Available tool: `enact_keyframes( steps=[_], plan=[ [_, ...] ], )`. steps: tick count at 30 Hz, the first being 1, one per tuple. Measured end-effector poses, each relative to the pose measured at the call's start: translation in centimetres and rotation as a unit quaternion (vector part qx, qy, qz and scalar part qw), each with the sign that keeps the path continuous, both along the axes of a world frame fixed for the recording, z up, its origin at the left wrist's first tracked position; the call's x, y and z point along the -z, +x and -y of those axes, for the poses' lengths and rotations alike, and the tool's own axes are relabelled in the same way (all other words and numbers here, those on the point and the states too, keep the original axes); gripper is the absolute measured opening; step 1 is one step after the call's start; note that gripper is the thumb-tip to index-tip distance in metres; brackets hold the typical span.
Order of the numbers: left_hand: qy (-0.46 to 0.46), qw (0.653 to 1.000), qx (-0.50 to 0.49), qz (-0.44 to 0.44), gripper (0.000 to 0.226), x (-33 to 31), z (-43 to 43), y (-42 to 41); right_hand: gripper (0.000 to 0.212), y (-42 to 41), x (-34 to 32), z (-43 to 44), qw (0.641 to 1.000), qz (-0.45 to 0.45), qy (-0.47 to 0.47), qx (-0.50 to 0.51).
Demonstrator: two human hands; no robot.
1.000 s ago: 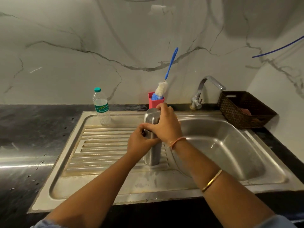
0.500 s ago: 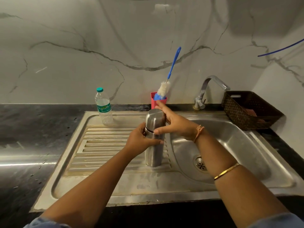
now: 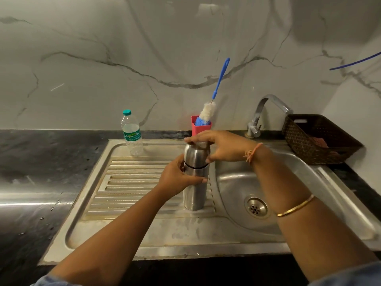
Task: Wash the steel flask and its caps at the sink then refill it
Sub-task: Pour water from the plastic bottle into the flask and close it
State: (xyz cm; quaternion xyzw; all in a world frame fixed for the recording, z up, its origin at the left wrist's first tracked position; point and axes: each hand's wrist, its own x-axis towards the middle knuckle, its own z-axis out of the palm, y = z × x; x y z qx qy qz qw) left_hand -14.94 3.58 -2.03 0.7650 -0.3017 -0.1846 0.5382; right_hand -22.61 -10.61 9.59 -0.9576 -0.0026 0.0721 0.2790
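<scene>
Steel flask (image 3: 195,182) stands upright on the ribbed drainboard (image 3: 134,182), and on my feed both hands are on it. My left hand (image 3: 177,178) wraps the body just under the dark seam, fingers curled round the far side and the thumb lying across the near side. My right hand (image 3: 222,147) comes in from the basin side and sits over the cap (image 3: 195,155): its fingers reach across the top and the thumb presses the cap's near-right side, so the cap is clasped between them. The cap sits on the flask, with the seam showing just above the left fingers.

Beyond the right fingertips, close behind the cap, a red holder (image 3: 201,127) stands with a bottle brush (image 3: 208,112) leaning in it, blue handle up. Well left of those fingertips a plastic water bottle (image 3: 133,134) stands at the drainboard's far edge. Under my right wrist lies the basin (image 3: 237,182), its drain (image 3: 255,207) below the forearm. A tap (image 3: 268,108) rises behind the wrist, and a dark woven basket (image 3: 319,139) sits farther right, well apart from both hands.
</scene>
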Motion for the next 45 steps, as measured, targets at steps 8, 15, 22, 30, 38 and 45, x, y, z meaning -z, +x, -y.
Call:
enact_keyframes(
  steps=[8, 15, 22, 30, 38, 45],
  plan=[
    [-0.01, 1.0, -0.006, 0.001, 0.07, 0.0, 0.0, 0.0, 0.081, 2.0, -1.7, -1.5, 0.989, -0.043, -0.136, -0.037],
    [-0.004, 0.998, -0.046, 0.041, 0.067, 0.6, 0.4, -0.3, 0.061, 2.2, 1.1, -2.5, 0.954, 0.085, -0.237, 0.165],
    [0.062, 0.995, -0.033, 0.069, 0.064, 0.7, 0.0, 0.5, 0.087, 0.6, 0.7, 0.0, 0.997, -0.027, 0.053, 0.046],
    [0.112, 0.977, -0.09, 0.155, 0.079, 0.7, 0.1, -0.2, 0.076, -0.3, 3.4, -1.0, 0.956, 0.107, 0.225, 0.158],
    [0.067, 0.985, -0.099, 0.124, 0.053, 0.0, 0.2, -1.0, 0.074, -0.4, 4.7, -1.4, 0.946, 0.148, 0.214, 0.195],
    [0.034, 0.986, -0.116, 0.113, 0.065, 0.8, 0.4, -0.9, 0.074, -0.5, 5.3, -1.4, 0.929, 0.132, 0.298, 0.174]
  ],
)
